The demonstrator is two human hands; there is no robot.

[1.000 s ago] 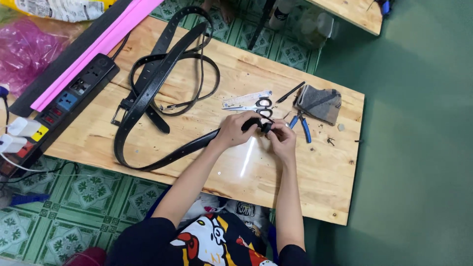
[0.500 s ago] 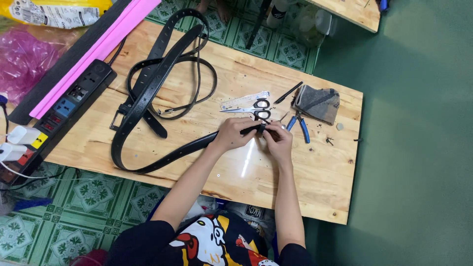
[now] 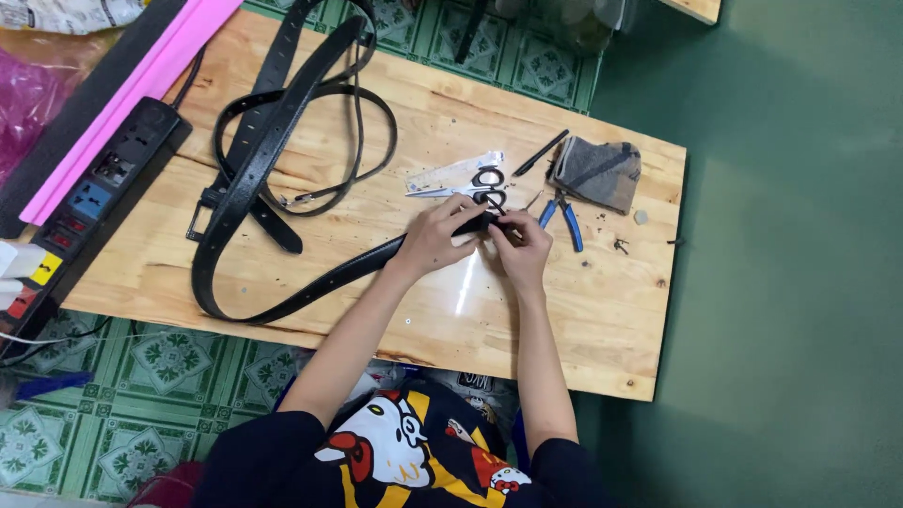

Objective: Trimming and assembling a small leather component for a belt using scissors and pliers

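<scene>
1. Head view showed both hands meeting at the end of a black belt (image 3: 310,282) on the wooden desk (image 3: 602,310).
2. Left hand (image 3: 435,237) was closed over the strap just behind its tip; right hand (image 3: 519,246) pinched the tip itself.
3. Strap looked limp, light and flexible, probably smooth-faced, so a pinch near the end suited it best.
4. Scissors (image 3: 475,185), blue-handled pliers (image 3: 562,218) and a folded cloth (image 3: 597,172) lay just beyond.
</scene>
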